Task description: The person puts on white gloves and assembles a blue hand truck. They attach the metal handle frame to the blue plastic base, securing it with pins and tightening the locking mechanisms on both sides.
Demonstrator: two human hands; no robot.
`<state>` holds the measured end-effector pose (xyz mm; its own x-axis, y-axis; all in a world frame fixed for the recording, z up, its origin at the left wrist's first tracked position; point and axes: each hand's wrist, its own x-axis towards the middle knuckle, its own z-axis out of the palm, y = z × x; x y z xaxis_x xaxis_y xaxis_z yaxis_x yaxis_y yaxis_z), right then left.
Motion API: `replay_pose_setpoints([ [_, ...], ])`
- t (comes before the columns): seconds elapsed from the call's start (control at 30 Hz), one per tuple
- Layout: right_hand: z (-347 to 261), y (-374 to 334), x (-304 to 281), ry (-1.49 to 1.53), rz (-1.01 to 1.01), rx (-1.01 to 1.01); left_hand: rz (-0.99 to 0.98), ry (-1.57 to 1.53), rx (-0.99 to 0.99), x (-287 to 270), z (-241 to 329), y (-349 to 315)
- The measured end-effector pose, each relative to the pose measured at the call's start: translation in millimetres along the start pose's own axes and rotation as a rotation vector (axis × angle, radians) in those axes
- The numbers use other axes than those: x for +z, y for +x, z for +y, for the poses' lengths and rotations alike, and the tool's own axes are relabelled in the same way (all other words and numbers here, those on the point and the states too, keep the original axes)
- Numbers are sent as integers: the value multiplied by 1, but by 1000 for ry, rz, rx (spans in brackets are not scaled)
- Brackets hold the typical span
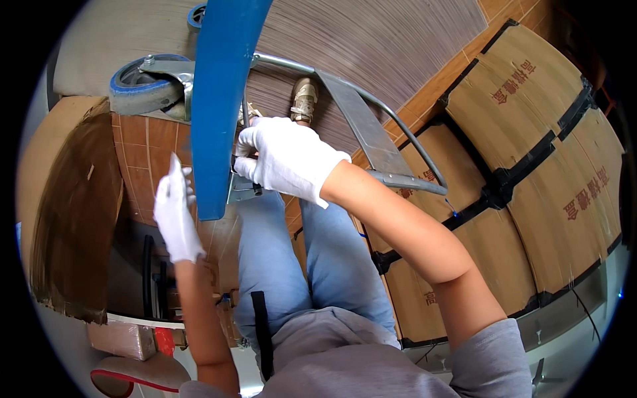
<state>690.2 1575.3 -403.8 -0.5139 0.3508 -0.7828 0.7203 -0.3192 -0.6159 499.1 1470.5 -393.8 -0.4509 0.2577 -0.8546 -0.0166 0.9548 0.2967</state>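
A blue platform trolley [222, 99] stands on its edge in front of me, its deck seen as a tall narrow strip. On its left side a caster wheel [147, 85] with a grey tyre and blue rim sticks out. A looped metal handle [379, 132] with a flat grey panel extends to the right. My right hand [285, 156], in a white glove, is closed at the deck's right side near the handle's base; what its fingers grip is hidden. Left of the deck, my gloved left hand [175, 209] is held apart from it, slightly blurred, fingers stretched upward with nothing in them.
Large brown cartons [524, 99] with black corner guards are stacked on the right. An open cardboard box [70, 212] stands at the left. A wrapped package [123, 339] lies lower left. Brown tiles [156, 136] and a striped grey surface [391, 40] lie beneath and beyond the trolley.
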Motion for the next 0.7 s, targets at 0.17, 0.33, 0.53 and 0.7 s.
replay_pose_setpoints([
  [0.17, 5, 5, -2, 103, -80, 49, -250, 304, 45, -11, 17, 26],
  [0.33, 11, 7, 11, 90, -39, 18, -212, 381, 44, -8, 34, 17],
  [0.53, 10, 8, 13, 140, 11, 78, -142, 381, 94, 0, 45, 4],
  [0.7, 11, 8, 9, 235, -14, 105, -105, 324, 179, 1, 41, 1],
])
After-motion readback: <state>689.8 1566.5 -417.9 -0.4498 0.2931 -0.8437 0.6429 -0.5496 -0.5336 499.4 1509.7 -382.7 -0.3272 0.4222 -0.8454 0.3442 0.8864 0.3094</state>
